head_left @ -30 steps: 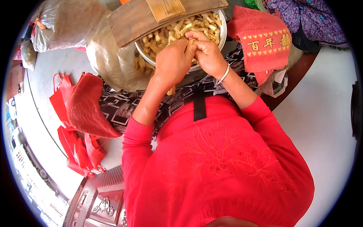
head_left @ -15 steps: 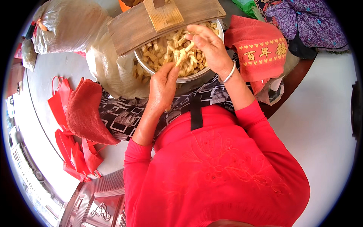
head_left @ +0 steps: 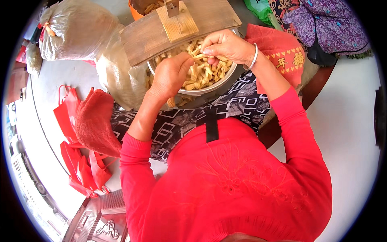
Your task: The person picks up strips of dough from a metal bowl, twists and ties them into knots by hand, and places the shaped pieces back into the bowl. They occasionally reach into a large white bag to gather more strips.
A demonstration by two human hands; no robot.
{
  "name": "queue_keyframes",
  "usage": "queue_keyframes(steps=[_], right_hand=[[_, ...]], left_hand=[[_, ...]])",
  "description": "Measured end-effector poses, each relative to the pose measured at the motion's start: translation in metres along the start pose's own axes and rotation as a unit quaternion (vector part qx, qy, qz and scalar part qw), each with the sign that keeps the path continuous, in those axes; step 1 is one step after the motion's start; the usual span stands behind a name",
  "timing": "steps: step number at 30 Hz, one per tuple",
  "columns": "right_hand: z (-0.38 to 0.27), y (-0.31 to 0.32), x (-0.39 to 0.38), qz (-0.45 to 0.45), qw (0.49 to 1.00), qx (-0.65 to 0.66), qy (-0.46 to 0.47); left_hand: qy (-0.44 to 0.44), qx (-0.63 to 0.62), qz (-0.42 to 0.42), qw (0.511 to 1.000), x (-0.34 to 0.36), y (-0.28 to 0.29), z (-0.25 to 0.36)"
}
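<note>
A metal basin [head_left: 197,92] is full of pale yellow knotted strips [head_left: 203,76]. A brown plank [head_left: 139,42] with a lighter wood block [head_left: 177,22] lies across its back part. Above the basin my left hand [head_left: 169,74] is closed at the end of a yellow strip [head_left: 198,57]. My right hand [head_left: 227,48], with a silver bangle, pinches the same strip farther right, thumb and index finger together. More strips show beside the basin's lower left.
Bulging plastic sacks [head_left: 80,30] stand at upper left. Red cloth bags [head_left: 66,113] and a red towel [head_left: 96,121] lie left. An embroidered red towel [head_left: 268,46] lies right of the basin, below purple floral fabric [head_left: 330,28]. An orange container [head_left: 137,12] sits behind the plank.
My hands parted from their clasp, my right opening half a second ago, and now both grip a strip. My right hand has moved right, my left slightly down and left since the first frame.
</note>
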State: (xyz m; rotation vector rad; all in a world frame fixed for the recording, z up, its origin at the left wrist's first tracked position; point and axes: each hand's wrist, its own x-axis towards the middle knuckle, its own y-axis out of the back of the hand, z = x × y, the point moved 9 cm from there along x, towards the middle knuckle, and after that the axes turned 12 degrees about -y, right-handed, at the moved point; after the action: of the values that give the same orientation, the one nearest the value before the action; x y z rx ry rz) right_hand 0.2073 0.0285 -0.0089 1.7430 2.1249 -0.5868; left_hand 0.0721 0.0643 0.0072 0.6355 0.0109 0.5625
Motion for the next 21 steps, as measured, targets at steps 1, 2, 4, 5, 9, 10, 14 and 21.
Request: queue_keyframes(steps=[1,2,4,5,9,10,14,21], right_hand=[[-0.003,0.003,0.001,0.015,1.0,0.003,0.002],[-0.008,0.005,0.002,0.029,0.999,0.009,0.013],[-0.021,0.009,0.007,0.058,0.997,0.022,0.035],[-0.025,0.015,0.012,0.091,0.995,0.01,0.039],[-0.036,0.034,0.036,0.182,0.979,-0.039,0.086],[-0.038,0.037,0.04,0.191,0.977,-0.033,0.093],[-0.039,0.045,0.054,0.232,0.967,-0.025,0.102],[-0.045,0.045,0.058,0.363,0.889,-0.222,0.169]], left_hand=[[0.029,-0.079,-0.01,0.996,0.0,-0.002,-0.009],[0.035,-0.114,0.006,0.993,0.004,0.002,-0.015],[0.046,-0.184,0.037,0.981,0.012,0.01,-0.026],[0.086,-0.19,0.035,0.977,0.018,0.016,-0.029],[0.103,-0.18,0.083,0.975,0.036,0.037,-0.057],[0.107,-0.197,0.095,0.97,0.041,0.04,-0.063],[0.125,-0.255,0.129,0.95,0.054,0.045,-0.079],[0.045,-0.08,0.17,0.981,0.073,0.045,-0.098]])
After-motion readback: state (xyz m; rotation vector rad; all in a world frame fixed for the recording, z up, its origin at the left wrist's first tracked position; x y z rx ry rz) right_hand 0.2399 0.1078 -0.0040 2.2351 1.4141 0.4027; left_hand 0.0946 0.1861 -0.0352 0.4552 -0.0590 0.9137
